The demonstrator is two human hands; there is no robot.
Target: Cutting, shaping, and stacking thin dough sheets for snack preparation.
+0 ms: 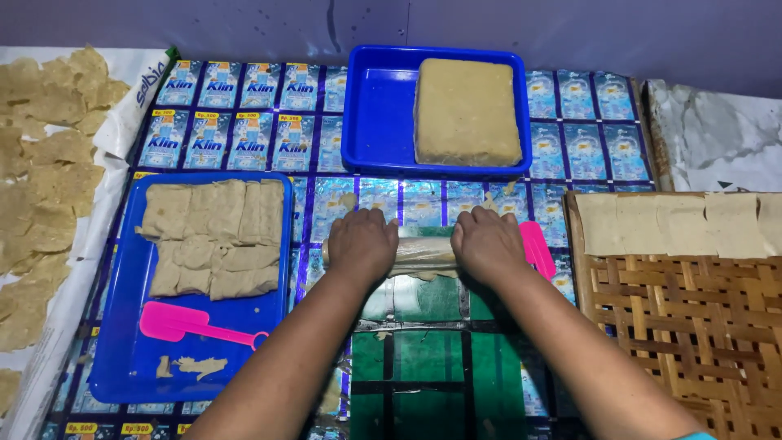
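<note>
Patterned foil sachet sheets cover your work surface; your left hand and right hand press palms-down (fingers curled over) on a roller.

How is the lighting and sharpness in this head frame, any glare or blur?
Head view: cool, dim, even light; soft glare on the glossy sachet mat; both hands, left hand and right hand, fairly sharp on the roller; forearms darken toward the bottom edge.
</note>
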